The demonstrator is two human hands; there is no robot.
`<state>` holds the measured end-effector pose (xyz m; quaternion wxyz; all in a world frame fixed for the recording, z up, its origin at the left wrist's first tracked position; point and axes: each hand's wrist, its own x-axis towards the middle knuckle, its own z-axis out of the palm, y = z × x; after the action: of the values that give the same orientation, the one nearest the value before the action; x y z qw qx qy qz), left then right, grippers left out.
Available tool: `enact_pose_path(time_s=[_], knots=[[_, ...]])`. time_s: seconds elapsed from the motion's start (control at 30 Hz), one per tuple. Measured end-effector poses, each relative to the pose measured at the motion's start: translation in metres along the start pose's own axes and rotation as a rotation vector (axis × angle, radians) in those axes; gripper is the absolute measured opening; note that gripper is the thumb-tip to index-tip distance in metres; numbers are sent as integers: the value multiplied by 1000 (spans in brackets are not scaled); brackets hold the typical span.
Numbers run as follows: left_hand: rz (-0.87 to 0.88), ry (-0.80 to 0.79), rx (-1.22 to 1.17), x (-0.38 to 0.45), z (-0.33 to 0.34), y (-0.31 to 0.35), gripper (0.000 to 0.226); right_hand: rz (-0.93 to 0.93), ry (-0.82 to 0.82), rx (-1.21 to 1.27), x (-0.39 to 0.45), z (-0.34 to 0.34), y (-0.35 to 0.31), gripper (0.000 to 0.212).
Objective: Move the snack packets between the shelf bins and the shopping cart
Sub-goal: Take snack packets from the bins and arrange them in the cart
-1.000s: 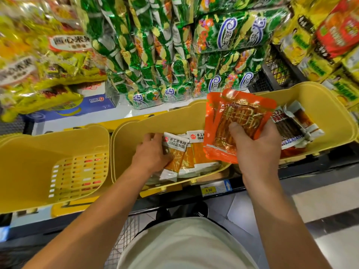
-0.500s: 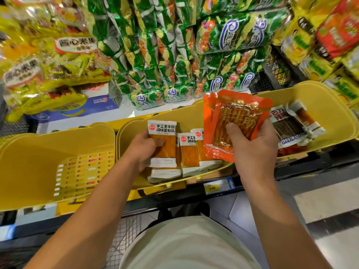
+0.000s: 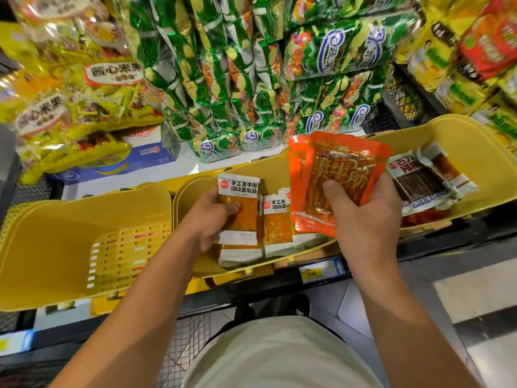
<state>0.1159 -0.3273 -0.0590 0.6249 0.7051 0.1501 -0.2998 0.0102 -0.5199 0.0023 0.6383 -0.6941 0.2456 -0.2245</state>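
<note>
Yellow plastic, slotted along its near wall, forms the left shelf bin, with nothing visible inside. Just right of it, over the middle yellow plastic bin, the left hand holds a flat white-and-orange snack packet upright: the thumb presses on the orange front face near its left edge, while the other fingers are hidden behind the packet. More white-and-orange packets of the same kind lie stacked in that bin below and beside the held one. Further right, the right hand grips a glossy orange foil pouch above the rim between the middle bin and the right yellow bin; its thumb lies across the pouch's clear window and the other fingers wrap behind its right edge. Dark brown stick-snack packets lie in the right bin. Below the bins, a yellow price tag reads 8.90, and wire cart mesh shows near the bottom.
</note>
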Motion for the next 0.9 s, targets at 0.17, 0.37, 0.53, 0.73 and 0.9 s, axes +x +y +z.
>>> enact_pose_path(time_s=[0.17,0.37,0.53,0.73,0.9], knots=[[-129,-87,-83,7,17,-9,28,-12,-19,-61,2,3,4,24],[-139,-78,66,19,37,-3,35,-5,3,-67,4,1,5,22],[-151,-99,-38,17,29,-7,27,6,23,-31,2,1,4,22],[-67,-115,-227,-1,1,-13,22,-18,42,-53,-3,10,3,25],[73,-5,-268,-16,-8,-15,23,-29,37,-63,-14,21,-1,24]])
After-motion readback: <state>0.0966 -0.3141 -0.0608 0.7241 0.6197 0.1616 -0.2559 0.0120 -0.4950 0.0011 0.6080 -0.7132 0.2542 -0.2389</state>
